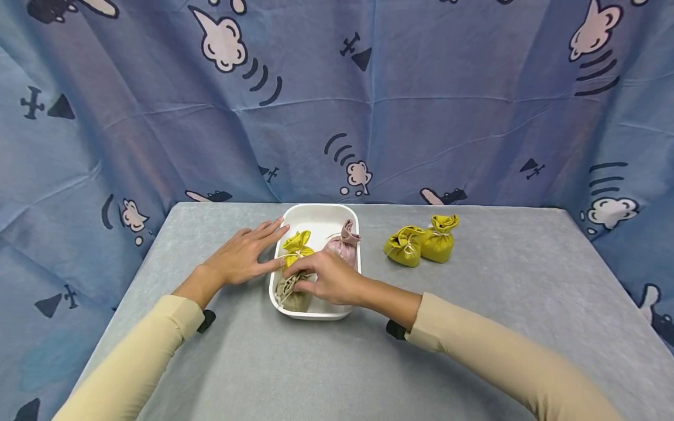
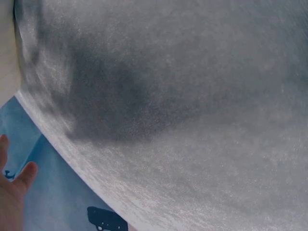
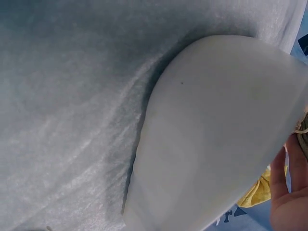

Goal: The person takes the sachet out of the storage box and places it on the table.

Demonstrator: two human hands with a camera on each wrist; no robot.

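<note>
A white tray [image 1: 322,217] sits on the grey table and holds a yellow pouch [image 1: 296,244], a pink pouch [image 1: 344,241] and a beige pouch [image 1: 293,296] at its near end. My right hand [image 1: 327,277] reaches into the tray and its fingers curl over the beige pouch. With straight fingers, my left hand [image 1: 246,253] lies flat on the table against the tray's left rim. In the right wrist view the tray's outer wall [image 3: 211,139] fills the frame, with a strip of yellow pouch [image 3: 257,190] beside my palm [image 3: 288,197].
Two more yellow pouches [image 1: 404,245] [image 1: 439,238] stand on the table right of the tray. The grey table [image 1: 326,362] ends at a blue patterned curtain [image 1: 368,105] behind and at both sides.
</note>
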